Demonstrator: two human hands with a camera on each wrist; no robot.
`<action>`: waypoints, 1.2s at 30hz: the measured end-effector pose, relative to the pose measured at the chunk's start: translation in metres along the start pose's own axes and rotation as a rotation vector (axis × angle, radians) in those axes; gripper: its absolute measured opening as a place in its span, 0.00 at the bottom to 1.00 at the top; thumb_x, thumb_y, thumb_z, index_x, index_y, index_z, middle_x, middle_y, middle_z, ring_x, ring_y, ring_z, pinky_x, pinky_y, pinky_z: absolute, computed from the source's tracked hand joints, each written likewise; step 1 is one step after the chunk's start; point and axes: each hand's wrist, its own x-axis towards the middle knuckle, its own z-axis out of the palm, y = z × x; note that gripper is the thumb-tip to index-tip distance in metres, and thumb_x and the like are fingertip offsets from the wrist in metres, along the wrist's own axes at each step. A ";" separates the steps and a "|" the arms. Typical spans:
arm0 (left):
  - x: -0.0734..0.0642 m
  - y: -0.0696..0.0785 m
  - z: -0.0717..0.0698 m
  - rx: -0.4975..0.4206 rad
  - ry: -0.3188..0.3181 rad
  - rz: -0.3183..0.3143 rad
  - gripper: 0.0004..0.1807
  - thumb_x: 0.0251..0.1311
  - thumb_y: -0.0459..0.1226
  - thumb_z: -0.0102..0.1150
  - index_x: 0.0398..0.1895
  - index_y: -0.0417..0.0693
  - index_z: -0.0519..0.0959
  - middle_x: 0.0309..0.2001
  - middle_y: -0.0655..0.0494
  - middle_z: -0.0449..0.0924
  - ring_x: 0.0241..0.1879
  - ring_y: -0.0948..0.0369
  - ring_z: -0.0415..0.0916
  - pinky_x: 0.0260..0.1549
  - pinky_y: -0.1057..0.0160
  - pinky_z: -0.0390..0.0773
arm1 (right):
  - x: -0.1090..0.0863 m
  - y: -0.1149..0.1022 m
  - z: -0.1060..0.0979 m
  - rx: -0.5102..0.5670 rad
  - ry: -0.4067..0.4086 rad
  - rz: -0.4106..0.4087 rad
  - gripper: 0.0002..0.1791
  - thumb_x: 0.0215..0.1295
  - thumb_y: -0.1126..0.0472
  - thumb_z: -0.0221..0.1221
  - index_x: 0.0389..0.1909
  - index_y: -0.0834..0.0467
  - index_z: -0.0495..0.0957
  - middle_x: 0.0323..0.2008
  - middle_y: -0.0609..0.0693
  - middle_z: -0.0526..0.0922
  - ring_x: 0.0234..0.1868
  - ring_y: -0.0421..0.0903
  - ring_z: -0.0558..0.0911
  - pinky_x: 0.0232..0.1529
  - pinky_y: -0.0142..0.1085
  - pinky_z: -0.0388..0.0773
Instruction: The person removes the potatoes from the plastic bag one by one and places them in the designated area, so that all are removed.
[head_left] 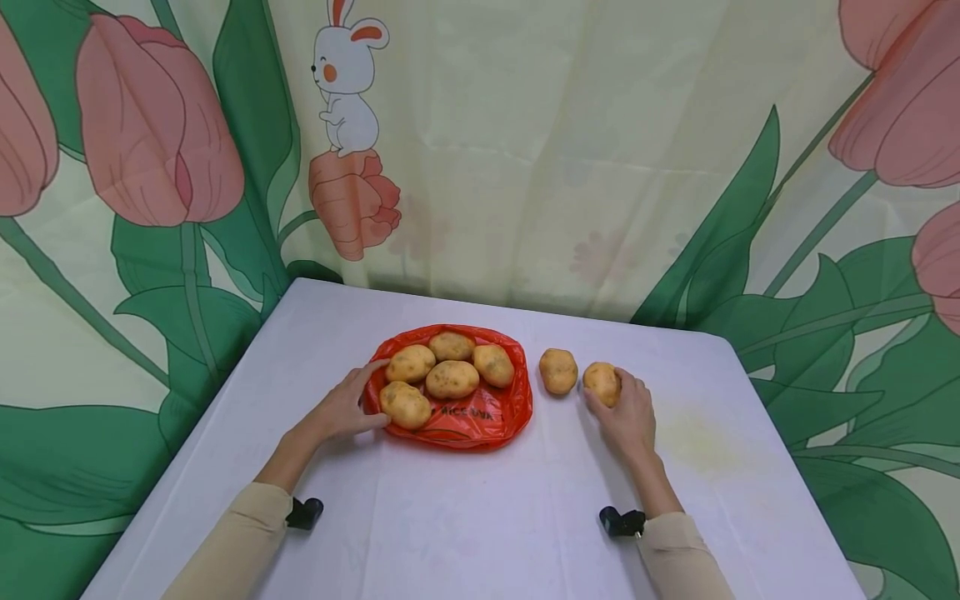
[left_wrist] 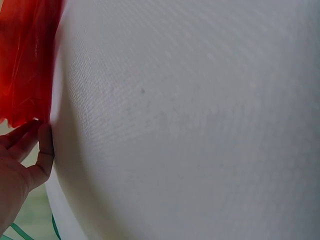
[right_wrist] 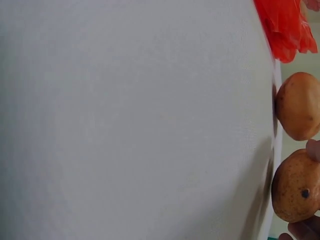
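Note:
A red plastic bag [head_left: 468,429] lies spread on the table with several potatoes [head_left: 452,380] on it. At the bag's left edge, my left hand [head_left: 351,403] holds the rim, its thumb near the closest potato [head_left: 405,405]. The left wrist view shows the fingers [left_wrist: 46,150] against the red plastic; the potatoes are out of sight there. To the right of the bag, my right hand [head_left: 628,417] grips a potato [head_left: 600,383] between thumb and fingers. Another potato [head_left: 558,372] sits between that one and the bag, with no hand on it.
The table [head_left: 480,525] has a white cloth with a faint yellowish stain at the right. Behind it hangs a curtain [head_left: 525,167] printed with tulips and a rabbit. A dark wrist camera [head_left: 621,522] sits on the right wrist, another [head_left: 304,513] on the left.

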 end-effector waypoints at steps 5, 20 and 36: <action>0.000 0.002 -0.001 0.003 -0.004 -0.005 0.52 0.53 0.54 0.68 0.79 0.61 0.53 0.67 0.37 0.64 0.65 0.37 0.67 0.62 0.30 0.69 | 0.006 0.001 0.001 -0.002 0.007 0.009 0.43 0.65 0.46 0.67 0.72 0.65 0.64 0.63 0.67 0.71 0.62 0.63 0.70 0.64 0.59 0.70; -0.001 0.000 0.000 0.001 -0.006 -0.019 0.52 0.53 0.53 0.68 0.79 0.61 0.53 0.68 0.36 0.63 0.65 0.37 0.67 0.62 0.30 0.69 | 0.011 0.003 0.003 -0.025 0.009 0.000 0.44 0.65 0.44 0.66 0.71 0.66 0.63 0.63 0.69 0.70 0.64 0.66 0.69 0.65 0.60 0.69; -0.001 0.000 0.002 -0.003 -0.004 -0.013 0.51 0.53 0.53 0.69 0.79 0.60 0.54 0.69 0.37 0.63 0.66 0.37 0.67 0.62 0.30 0.69 | 0.000 0.002 0.007 0.006 0.021 0.024 0.47 0.64 0.43 0.67 0.73 0.65 0.61 0.66 0.68 0.65 0.68 0.64 0.63 0.69 0.59 0.65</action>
